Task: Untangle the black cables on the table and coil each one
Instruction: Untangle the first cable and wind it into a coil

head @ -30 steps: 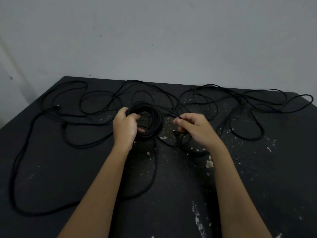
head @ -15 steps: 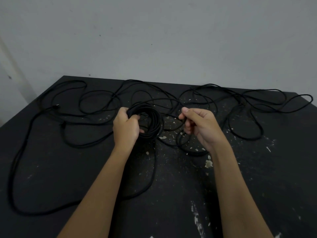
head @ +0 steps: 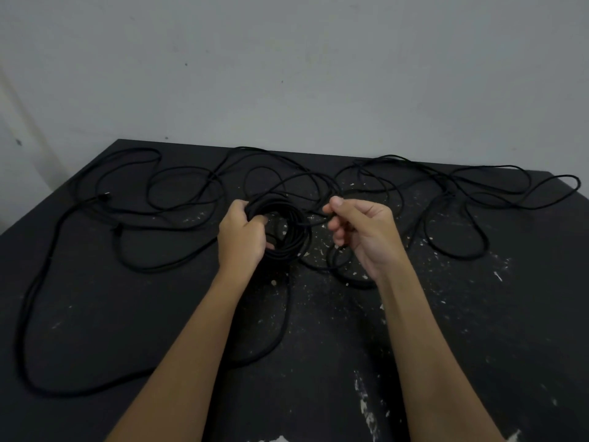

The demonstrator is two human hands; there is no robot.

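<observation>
Right hand (head: pixel 363 232) has lifted and turned since the earlier frame, fingers curled, pinching a cable strand (head: pixel 315 220) (thumb on top). Left hand (head: pixel 242 232) grips the coil (head: pixel 299 231) at table (head: pixel 95 314) centre; loose cables (head: pixel 446 189) sprawl across the far half.

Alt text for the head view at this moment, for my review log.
A person's left hand grips a coil of black cable over a dark, paint-flecked table, while the right hand pinches a strand leading off it. Loose cables sprawl in tangled loops across the table's far half and left side.
</observation>
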